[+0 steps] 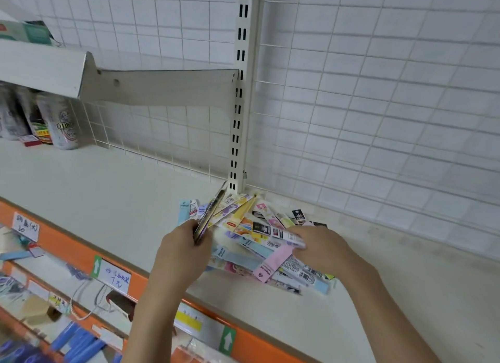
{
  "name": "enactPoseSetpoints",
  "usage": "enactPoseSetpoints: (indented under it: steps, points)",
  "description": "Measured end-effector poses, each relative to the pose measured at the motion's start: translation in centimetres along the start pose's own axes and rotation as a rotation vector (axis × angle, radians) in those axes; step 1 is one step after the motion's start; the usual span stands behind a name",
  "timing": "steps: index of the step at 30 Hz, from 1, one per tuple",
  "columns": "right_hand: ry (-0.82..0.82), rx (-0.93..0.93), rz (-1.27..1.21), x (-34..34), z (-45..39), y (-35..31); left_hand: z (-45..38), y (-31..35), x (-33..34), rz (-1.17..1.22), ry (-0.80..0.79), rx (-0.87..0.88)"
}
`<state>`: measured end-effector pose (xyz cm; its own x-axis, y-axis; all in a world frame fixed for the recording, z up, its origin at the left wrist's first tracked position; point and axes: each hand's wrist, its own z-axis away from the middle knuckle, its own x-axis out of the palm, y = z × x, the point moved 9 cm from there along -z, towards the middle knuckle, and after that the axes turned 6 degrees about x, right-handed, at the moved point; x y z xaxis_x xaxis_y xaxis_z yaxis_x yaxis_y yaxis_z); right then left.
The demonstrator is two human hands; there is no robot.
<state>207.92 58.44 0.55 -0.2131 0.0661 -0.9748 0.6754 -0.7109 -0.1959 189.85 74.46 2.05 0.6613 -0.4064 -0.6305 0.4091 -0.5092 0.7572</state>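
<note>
Left hand (186, 243) grips a thin stack of long flat packets (209, 214), tilted up. Right hand (322, 247) pinches a long white printed packet (273, 234) atop the colourful packet pile (259, 262) on the white shelf (108, 200).

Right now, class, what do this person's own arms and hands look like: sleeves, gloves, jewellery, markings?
The left hand and right hand are bare: no gloves, rings or markings show. The left forearm and right forearm are uncovered down to the picture's bottom edge, no sleeve, watch or bracelet in view.
</note>
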Motion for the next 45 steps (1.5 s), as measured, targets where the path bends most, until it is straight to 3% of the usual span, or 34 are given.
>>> enactPoseSetpoints:
  steps: [2,11,20,28,39,42,45]
  points:
    - [-0.045,-0.002,0.003,0.9,-0.1,-0.2,-0.1,-0.7,-0.6,-0.03,0.018,-0.028]
    - [0.263,0.002,-0.083,-2.8,0.2,-0.4,-0.7,-4.0,-2.6,-0.149,0.09,-0.152]
    - [0.452,-0.069,-0.134,-5.5,2.2,-0.8,-1.9,-4.5,-0.1,-0.215,0.024,-0.166]
    - [0.47,-0.023,-0.249,-6.1,3.3,0.3,-2.3,-4.2,1.5,-0.359,-0.058,-0.202]
    - [0.31,0.17,-0.247,-2.5,2.2,3.9,-5.8,0.0,-2.2,-0.08,0.021,-0.015]
    - [0.312,0.182,-0.211,-2.5,2.4,4.6,-7.7,1.9,-0.7,-0.086,-0.081,0.024]
    - [0.299,0.187,-0.209,-2.6,2.4,5.0,-9.8,2.4,2.3,-0.251,-0.204,0.048]
